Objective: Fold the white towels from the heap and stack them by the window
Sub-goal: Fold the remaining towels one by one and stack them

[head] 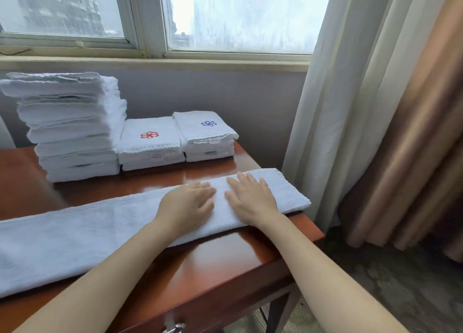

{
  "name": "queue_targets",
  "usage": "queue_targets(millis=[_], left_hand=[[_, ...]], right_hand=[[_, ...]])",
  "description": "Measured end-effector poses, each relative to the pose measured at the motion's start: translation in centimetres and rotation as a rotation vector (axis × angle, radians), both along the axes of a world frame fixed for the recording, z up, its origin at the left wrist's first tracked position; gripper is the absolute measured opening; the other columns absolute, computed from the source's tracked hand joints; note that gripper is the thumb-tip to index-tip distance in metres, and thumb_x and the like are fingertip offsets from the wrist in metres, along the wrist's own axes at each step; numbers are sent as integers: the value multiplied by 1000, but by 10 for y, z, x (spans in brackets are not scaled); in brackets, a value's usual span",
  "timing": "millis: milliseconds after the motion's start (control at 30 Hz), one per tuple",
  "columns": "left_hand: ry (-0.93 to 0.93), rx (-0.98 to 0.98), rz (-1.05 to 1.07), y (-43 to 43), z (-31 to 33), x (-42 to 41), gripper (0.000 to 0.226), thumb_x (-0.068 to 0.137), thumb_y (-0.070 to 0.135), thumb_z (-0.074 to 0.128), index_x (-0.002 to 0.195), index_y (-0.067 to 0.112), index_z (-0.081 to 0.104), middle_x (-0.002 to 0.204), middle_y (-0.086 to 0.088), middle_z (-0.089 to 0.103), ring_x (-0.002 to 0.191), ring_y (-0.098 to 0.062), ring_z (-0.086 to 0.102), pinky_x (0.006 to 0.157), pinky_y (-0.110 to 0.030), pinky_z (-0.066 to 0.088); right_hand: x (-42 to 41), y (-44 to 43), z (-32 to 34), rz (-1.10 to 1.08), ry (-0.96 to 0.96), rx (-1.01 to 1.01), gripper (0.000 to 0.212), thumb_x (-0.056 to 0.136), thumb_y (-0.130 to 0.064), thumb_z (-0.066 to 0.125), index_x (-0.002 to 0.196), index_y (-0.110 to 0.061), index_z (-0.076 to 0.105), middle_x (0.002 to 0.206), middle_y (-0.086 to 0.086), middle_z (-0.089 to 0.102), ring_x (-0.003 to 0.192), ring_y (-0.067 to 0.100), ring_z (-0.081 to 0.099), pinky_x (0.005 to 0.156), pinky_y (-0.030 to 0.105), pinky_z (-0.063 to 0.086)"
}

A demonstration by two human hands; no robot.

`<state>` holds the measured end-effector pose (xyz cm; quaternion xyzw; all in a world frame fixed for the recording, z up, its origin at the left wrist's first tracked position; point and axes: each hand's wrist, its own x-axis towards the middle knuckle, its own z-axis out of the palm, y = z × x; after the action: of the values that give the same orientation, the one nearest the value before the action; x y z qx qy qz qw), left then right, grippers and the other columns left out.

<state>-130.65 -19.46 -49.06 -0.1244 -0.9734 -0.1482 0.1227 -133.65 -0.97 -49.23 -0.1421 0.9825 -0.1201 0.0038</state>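
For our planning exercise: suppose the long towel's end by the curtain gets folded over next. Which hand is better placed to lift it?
Probably the right hand: it lies flat on the towel nearer that end; the left hand lies farther in.

There is just one camera, up on the person's head. It looks forward and down at the table (225, 265), close enough that both arms (107, 280) reach in from the bottom. It faces the table's far edge and the window (238, 14) behind it.
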Motion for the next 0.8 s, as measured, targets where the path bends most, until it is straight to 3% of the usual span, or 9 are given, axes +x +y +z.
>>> queue_targets(millis=[100,200,300,367,433,600,800], left_hand=[[-203,-177,-102,-6,0,-5,58,100,56,32,154,34,27,163,12,15,151,-9,10,122,-38,6],[-233,-222,-117,-10,-6,-5,65,98,64,21,156,38,11,164,13,1,151,-10,-4,123,-41,-6],[-130,-43,-120,-7,-7,-1,56,98,56,36,151,36,33,162,11,21,150,-8,11,123,-37,2],[-56,150,-93,-11,-3,7,41,98,44,49,137,32,54,151,11,44,143,-8,32,118,-32,19],[29,187,-56,-21,2,19,32,97,37,54,128,31,62,137,13,58,132,-10,48,109,-29,34],[133,187,72,-73,10,60,29,95,34,55,122,31,65,128,16,64,119,-8,57,92,-25,43],[204,177,321,-164,16,120,26,94,25,59,118,26,69,121,14,66,112,-11,60,86,-29,48]], right_hand=[[-8,3,-2,-12,-1,2,56,102,-49,23,155,-32,23,166,1,10,152,17,3,122,46,-2],[-12,6,-2,1,1,11,57,101,-51,24,155,-33,23,166,0,10,152,16,4,122,45,-1],[-12,10,0,-3,1,21,57,102,-51,25,155,-33,23,166,-1,11,152,15,5,122,43,0],[-8,8,3,-12,-3,28,57,102,-50,26,156,-32,22,166,0,10,152,14,4,122,43,-1],[0,3,6,-26,24,-11,57,103,-48,27,156,-29,21,166,0,10,152,14,3,122,42,-2],[36,-50,13,132,109,-265,53,104,-42,33,155,-26,27,163,-5,21,151,10,7,121,35,-2],[72,-154,23,425,93,-259,52,106,-37,33,155,-21,27,162,-5,24,151,9,10,122,31,-2]])
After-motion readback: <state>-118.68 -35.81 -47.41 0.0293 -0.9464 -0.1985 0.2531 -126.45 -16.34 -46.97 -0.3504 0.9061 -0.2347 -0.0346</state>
